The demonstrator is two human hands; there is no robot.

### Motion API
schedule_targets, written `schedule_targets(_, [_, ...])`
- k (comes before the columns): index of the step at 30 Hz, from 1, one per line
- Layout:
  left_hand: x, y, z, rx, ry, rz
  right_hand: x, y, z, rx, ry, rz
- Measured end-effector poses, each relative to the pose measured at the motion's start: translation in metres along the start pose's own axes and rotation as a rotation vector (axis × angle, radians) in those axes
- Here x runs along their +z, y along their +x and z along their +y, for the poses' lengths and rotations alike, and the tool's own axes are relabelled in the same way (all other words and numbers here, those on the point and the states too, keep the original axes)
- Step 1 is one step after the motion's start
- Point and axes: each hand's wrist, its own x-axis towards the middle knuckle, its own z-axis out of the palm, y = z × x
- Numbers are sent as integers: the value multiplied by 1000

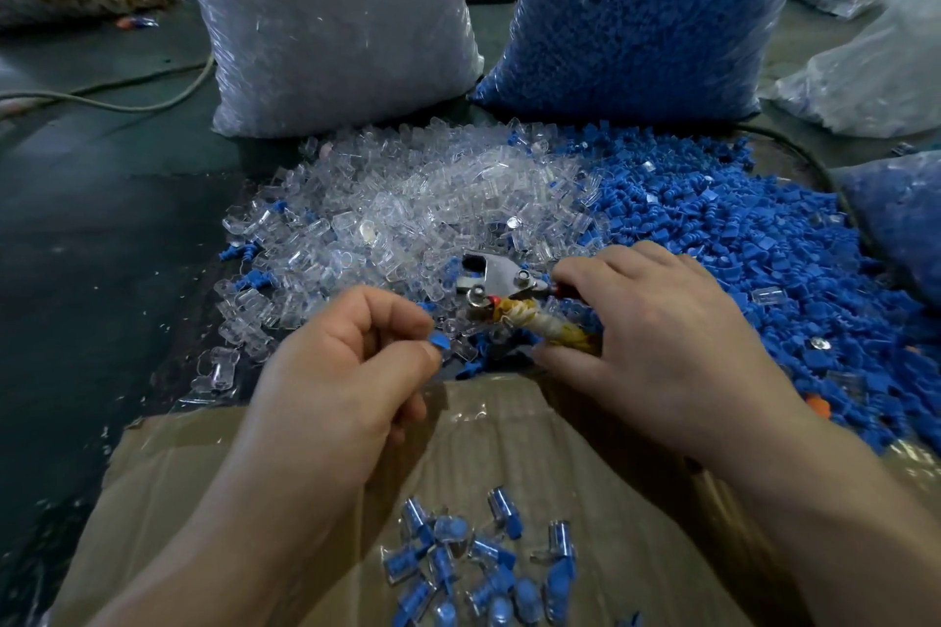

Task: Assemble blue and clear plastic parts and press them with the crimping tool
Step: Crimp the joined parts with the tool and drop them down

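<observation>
Left grip [351, 362] pinches blue part [439, 340], mostly hidden; right grip [662, 336] clasps crimping tool [501, 278], half covered.

Clear parts [407, 199] lie left of blue parts [738, 239].

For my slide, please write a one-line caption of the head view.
Left hand pinches a blue part; right hand grips the crimper; clear pile and blue pile behind.
</observation>
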Motion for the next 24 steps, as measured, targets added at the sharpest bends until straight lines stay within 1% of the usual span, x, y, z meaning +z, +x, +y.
schedule_targets(5, [9,-6,-1,37,162,6,3,6,2,62,-42,-10])
schedule_targets(7, [11,-8,0,51,189,24,1,4,1,42,-22,26])
schedule_targets(10, [14,-9,0,68,198,41,-5,-5,-16,-76,117,145])
schedule_targets(12, [15,-10,0,104,221,42,-4,-12,-31,-210,176,150])
schedule_targets(14, [16,-11,1,169,244,47,0,-14,-38,-306,172,159])
schedule_targets(17, [13,-13,2,229,221,45,0,-14,-38,-289,187,194])
schedule_targets(19, [12,-13,2,195,122,5,-1,-15,-38,-270,207,180])
schedule_targets(21, [10,-12,3,102,13,-35,0,-16,-39,-281,243,171])
schedule_targets(23, [9,-9,5,48,48,-103,-1,-17,-40,-296,297,166])
schedule_targets(24, [9,-9,5,20,29,-149,-1,-17,-41,-298,325,165])
